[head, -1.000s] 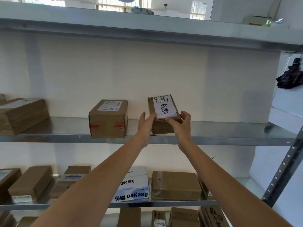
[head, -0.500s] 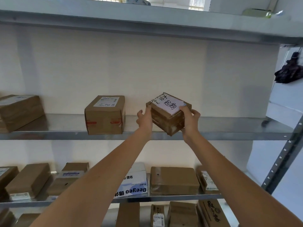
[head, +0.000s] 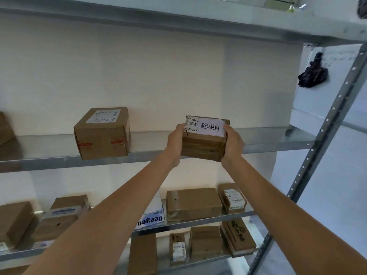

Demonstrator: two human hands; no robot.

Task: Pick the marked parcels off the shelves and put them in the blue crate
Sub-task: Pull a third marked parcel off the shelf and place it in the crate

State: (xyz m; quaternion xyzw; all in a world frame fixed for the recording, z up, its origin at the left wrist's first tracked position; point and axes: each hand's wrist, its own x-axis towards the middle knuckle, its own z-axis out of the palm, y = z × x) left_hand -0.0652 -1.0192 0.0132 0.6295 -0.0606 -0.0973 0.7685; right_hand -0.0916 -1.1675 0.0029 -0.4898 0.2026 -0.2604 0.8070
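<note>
A small brown cardboard parcel with a white handwritten label on top is held between both hands in front of the middle shelf, clear of its surface. My left hand grips its left side, fingers curled over the top edge. My right hand grips its right side the same way. The blue crate is out of view.
A taller brown box stands on the middle shelf to the left. The lower shelves carry several brown parcels and a white Deeyeo box. A perforated metal upright runs down the right. A dark bundle hangs beyond it.
The parcel has come off the shelf and toward me, turned so its long side faces me. Both hands shifted with it to the right.
</note>
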